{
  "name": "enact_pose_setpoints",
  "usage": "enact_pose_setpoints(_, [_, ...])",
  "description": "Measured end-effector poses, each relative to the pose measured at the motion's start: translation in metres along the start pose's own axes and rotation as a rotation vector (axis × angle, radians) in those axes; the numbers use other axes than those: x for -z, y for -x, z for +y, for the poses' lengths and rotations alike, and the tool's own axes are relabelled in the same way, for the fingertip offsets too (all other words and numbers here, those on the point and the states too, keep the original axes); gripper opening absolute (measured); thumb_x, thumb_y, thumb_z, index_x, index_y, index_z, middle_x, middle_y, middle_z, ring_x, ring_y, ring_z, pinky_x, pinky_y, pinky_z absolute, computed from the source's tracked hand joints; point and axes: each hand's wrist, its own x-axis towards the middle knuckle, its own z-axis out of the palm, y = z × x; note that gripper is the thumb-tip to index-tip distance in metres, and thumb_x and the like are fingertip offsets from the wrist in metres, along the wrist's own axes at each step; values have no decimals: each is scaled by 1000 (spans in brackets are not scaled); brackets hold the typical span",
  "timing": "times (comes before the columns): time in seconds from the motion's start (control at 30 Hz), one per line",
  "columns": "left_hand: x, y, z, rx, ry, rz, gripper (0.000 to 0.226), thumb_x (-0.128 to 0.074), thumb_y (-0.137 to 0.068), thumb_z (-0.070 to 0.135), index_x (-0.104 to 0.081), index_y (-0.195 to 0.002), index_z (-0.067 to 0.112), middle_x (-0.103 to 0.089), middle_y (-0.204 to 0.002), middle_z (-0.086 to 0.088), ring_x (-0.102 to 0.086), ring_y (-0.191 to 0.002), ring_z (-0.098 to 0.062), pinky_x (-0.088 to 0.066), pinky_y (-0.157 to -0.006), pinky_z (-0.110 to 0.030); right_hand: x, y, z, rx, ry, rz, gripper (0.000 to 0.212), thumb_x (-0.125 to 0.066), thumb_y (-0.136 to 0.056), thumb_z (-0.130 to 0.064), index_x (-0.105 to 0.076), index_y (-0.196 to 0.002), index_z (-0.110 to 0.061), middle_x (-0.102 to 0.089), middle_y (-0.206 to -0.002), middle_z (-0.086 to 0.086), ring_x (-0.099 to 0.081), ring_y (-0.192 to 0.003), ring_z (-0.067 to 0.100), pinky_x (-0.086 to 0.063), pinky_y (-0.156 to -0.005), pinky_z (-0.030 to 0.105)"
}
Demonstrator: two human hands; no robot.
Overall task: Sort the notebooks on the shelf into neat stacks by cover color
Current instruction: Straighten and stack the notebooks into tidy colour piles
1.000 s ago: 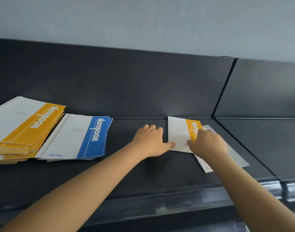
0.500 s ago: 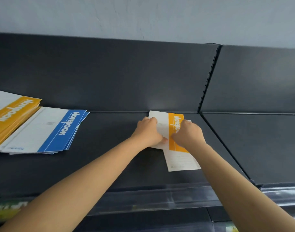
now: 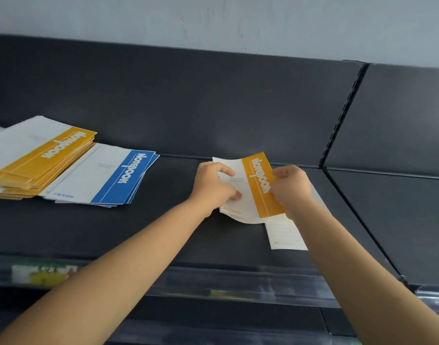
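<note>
Open shelf separates the blue stack from the yellow notebook.

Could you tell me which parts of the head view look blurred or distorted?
Head view: the shelf's front strip is smeared with blur; lettering on the held yellow notebook reads sharply; the upright rail leans, likely lens distortion.

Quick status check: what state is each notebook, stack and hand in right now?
Yellow notebook: lifted, bent, held by both hands
Left hand: gripping its white side
Right hand: pinching its yellow edge
Pale notebook underneath: flat on shelf
Yellow stack: flat, uneven
Blue stack: flat, fanned
</note>
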Motion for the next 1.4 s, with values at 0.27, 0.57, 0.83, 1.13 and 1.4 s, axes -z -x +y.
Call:
enact_pose_setpoints(0.27, [77, 6, -16, 115, 352, -8, 45, -72, -80, -3, -59, -116, 22, -51, -129, -4, -55, -98, -14, -50, -68, -25, -59, 35, -27, -39, -114, -40, 34, -47, -91, 1, -59, -114, -21, -59, -111, 0, -55, -98, 21, -51, -82, 36])
enact_pose_setpoints(0.57, [235, 26, -67, -60, 68, -32, 67, -58, -94, 4, -28, -148, 29, -42, -127, 7, -43, -107, -10, -41, -64, -16, -185, 125, -96, 79, -71, -138, 48, -62, -90, -28, -41, -133, -21, -49, -126, -1, -47, -96, 16, -40, -77, 31])
enact_pose_setpoints(0.83, [364, 33, -118, -111, -631, 110, 76, -63, -88, 46, -23, -148, 21, -21, -149, -6, -48, -124, -28, -37, -82, -29, -301, 190, -162, 273, 50, -219, 49, -63, -90, -18, -43, -135, -25, -51, -131, 1, -46, -95, 15, -38, -69, 22])
enact_pose_setpoints(1.13, [436, -9, -125, -104, -720, 162, 75, -62, -84, 56, -36, -146, 22, -40, -141, -10, -38, -131, -29, -37, -97, -37, -364, 184, -215, 482, 160, -253, 47, -67, -85, -15, -51, -128, -23, -40, -138, 3, -47, -100, 15, -39, -76, 25])
enact_pose_setpoints(1.4, [416, -62, -132, -85, -1032, 16, 60, -47, -91, 57, -43, -138, 20, -46, -139, -10, -33, -129, -32, -33, -99, -40, -375, 141, -214, 429, 694, -432, 43, -57, -89, -41, -53, -123, -15, -57, -119, 7, -52, -111, 28, -43, -100, 43])
